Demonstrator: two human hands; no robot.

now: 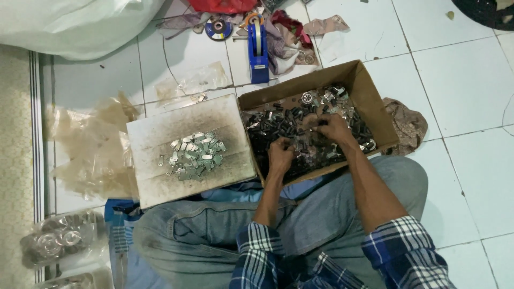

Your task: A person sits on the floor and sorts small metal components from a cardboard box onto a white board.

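An open cardboard box (pixel 369 93) lies on the tiled floor in front of my crossed legs, filled with small dark and silvery metal parts (pixel 278 126). Both hands are inside it. My left hand (pixel 280 153) rests curled on the parts near the box's front edge, fingers closed around some pieces. My right hand (pixel 331 127) is a little farther in, fingertips pinching small parts. To the left, a stained white board (pixel 160 176) carries a heap of small silvery metal plates (pixel 194 155).
A blue tape dispenser (pixel 258 51), a grinding disc (pixel 218 28), rags and a red bag lie beyond the box. Crumpled clear plastic bags (pixel 91 144) lie at left, bagged round parts (pixel 59 241) at lower left. A brown rag (pixel 409 126) sits right of the box.
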